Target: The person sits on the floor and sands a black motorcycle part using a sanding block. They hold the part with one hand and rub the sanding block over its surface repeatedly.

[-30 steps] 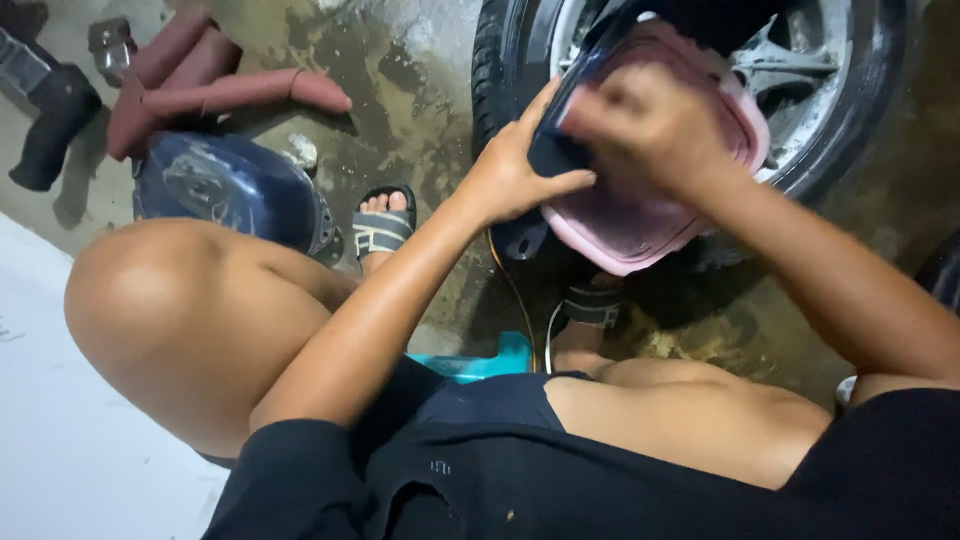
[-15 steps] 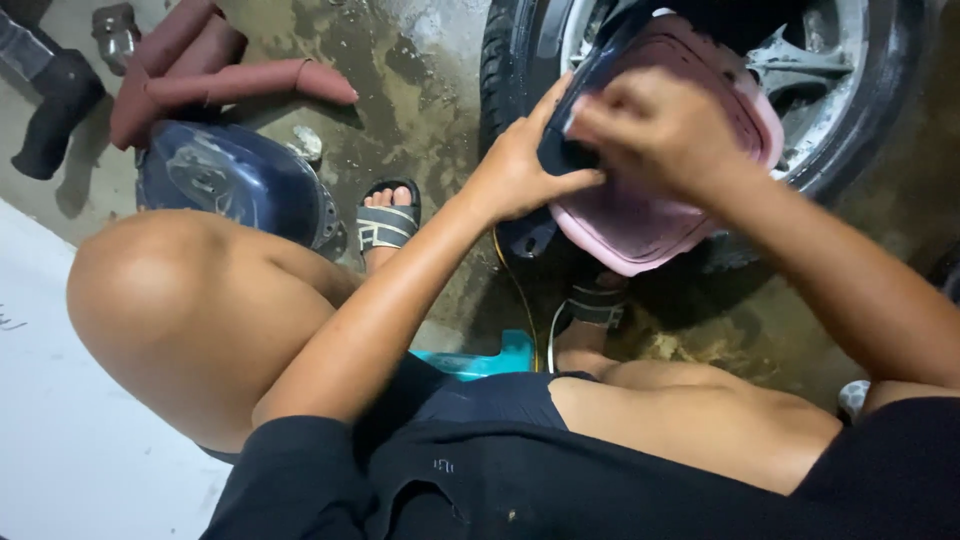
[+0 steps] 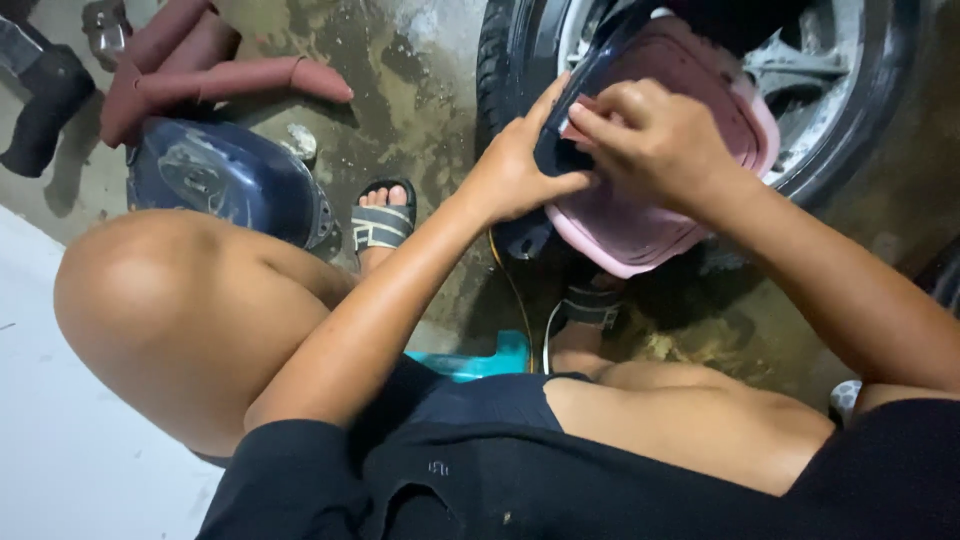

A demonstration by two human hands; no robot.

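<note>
Pink panel (image 3: 660,215), a smooth, curved plastic piece with a rounded rim, is held against the wheel (image 3: 860,110) at the upper right of the view. A dark edge strip (image 3: 555,150), glossy and narrow, is seen along the panel's left side. The left hand (image 3: 515,170) is wrapped around this strip, thumb pressed on the near face and fingers curled behind it. The right hand (image 3: 655,140) is closed in a loose fist at the panel's upper edge, its fingertips pinched on the same edge just beside the left hand; what lies under them cannot be made out.

One wheel is seen, with a black rubber tyre and grey metal spokes, wet and shiny. Below the hands, two sandalled feet are planted on wet, stained concrete (image 3: 420,80): a left sandal (image 3: 380,220) with grey woven straps and a right sandal (image 3: 590,305), mostly in shadow. A turquoise plastic stool (image 3: 470,362) is partly covered by the person's dark shorts.

To the left, one dark blue glossy cover (image 3: 215,185), domed and scuffed, is laid on the floor. Beyond it, reddish-brown tubes (image 3: 215,70), matte and cylindrical, are piled together; about four can be counted. One black rubber grip (image 3: 40,105) is lying at the far left edge.
</note>
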